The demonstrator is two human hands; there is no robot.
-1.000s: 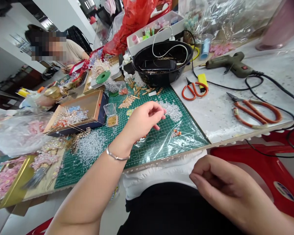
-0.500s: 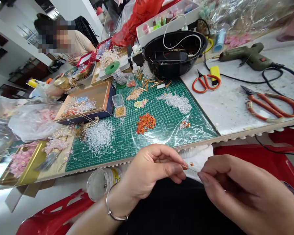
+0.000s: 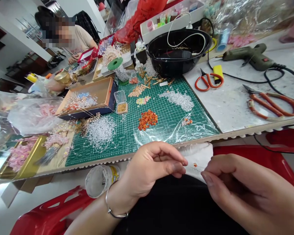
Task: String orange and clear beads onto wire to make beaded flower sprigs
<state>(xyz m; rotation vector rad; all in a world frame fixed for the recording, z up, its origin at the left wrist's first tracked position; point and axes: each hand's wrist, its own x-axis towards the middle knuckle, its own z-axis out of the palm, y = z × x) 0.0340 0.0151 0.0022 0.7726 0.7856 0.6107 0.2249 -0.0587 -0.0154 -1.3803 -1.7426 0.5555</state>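
Over my lap, below the table's front edge, my left hand (image 3: 153, 166) pinches thumb and forefinger together near one end of a thin wire (image 3: 197, 166) that carries a small orange bead (image 3: 195, 164). My right hand (image 3: 237, 189) is curled with its fingertips closed on the wire's other end. Just beyond the hands, on the green cutting mat (image 3: 161, 130), lie a heap of orange beads (image 3: 147, 119) and piles of clear beads (image 3: 100, 130).
Orange scissors (image 3: 209, 80), larger orange shears (image 3: 271, 103), a glue gun (image 3: 247, 56) with its cable and a black bowl (image 3: 177, 52) lie at the back right. A wooden tray (image 3: 93, 98) stands left. A plastic bottle (image 3: 101, 179) lies on a red stool. Another person sits far left.
My left hand came back from the mat down to my lap and pinched at the wire beside my right hand. The heap of orange beads, hidden before, now shows.
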